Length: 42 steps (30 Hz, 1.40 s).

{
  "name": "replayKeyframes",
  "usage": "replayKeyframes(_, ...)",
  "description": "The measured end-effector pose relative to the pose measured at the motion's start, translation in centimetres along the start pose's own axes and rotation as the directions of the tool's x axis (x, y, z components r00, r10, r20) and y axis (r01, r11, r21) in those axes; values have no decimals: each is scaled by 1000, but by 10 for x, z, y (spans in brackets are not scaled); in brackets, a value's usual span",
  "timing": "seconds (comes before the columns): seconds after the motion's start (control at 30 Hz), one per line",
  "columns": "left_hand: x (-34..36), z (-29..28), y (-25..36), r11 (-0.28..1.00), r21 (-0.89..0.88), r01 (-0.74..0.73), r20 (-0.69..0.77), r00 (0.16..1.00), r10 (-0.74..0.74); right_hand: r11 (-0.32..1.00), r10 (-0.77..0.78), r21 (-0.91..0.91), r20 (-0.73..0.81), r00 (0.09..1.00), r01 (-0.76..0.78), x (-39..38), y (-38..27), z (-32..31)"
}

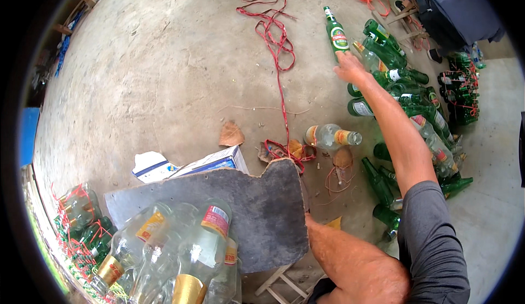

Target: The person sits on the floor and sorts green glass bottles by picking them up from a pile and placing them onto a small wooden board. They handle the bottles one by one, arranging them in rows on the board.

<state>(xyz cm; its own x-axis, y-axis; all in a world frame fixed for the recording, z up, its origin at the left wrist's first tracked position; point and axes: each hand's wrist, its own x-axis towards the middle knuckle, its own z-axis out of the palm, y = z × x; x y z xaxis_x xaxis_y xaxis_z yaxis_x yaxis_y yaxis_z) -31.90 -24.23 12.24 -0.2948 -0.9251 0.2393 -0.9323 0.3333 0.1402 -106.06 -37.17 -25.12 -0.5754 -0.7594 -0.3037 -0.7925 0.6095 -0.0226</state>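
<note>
My right hand [353, 69] reaches far out at the upper right. Its fingertips meet the lower end of a green glass bottle [337, 35] with a red, white and gold label. The thumb sticks out apart from the other fingers, off the glass; part of the fingers is hidden. That bottle's neck points away from me, and its base is covered by the hand. Beside the hand and under my forearm, a heap of green bottles [385, 55] spreads over the floor. Below the hand lies a clear bottle [331, 137] with gold labels. My left hand is out of view.
A dark worn board [262, 211] lies close to me, with several clear bottles [202, 244] crowded at its near side. Behind it sits a white and blue carton [219, 159]. Red cord [281, 85] trails across the concrete floor. Bundles of tied bottles [462, 91] stand far right.
</note>
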Motion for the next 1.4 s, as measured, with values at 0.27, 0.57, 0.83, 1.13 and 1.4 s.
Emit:
replayKeyframes(0.27,5,2,3,1000,-1,-13,16,1000,13,993,-20,-114,-137,990,4,-6,-34,-5)
replayKeyframes(0.57,2,0,2,1000,6,16,20,1000,-16,999,33,-25,74,997,-32,13,-13,2)
replayKeyframes(0.83,1,1,-1,1000,-15,11,16,1000,-11,999,-32,2,40,999,32,10,-1,8)
replayKeyframes(1.13,-1,2,-1,1000,-18,14,11,1000,-13,981,-162,-117,-41,986,157,-44,-30,13)
replayKeyframes(1.4,-5,0,-4,999,-31,14,6,1000,-14,980,-190,-13,202,961,197,-116,-17,7)
